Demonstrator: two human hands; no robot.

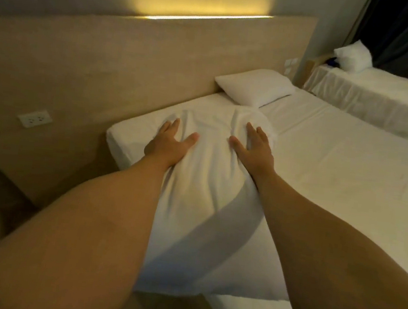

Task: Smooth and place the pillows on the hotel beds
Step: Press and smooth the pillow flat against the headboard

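Pillow (209, 170), frame centre, on bed (335, 168): left hand (171, 143) and right hand (253, 149) spread flat, pressing creases out.

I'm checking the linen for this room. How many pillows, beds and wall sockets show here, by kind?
White pillows: 3 (one under both hands, one flat by the wooden headboard, one crumpled on the far bed)
White-sheeted beds: 2
White wall sockets: 2
Total: 7

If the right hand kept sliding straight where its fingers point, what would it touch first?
Probably the smooth white pillow lying by the headboard, after the right hand leaves the rumpled white pillow; depth is uncertain.
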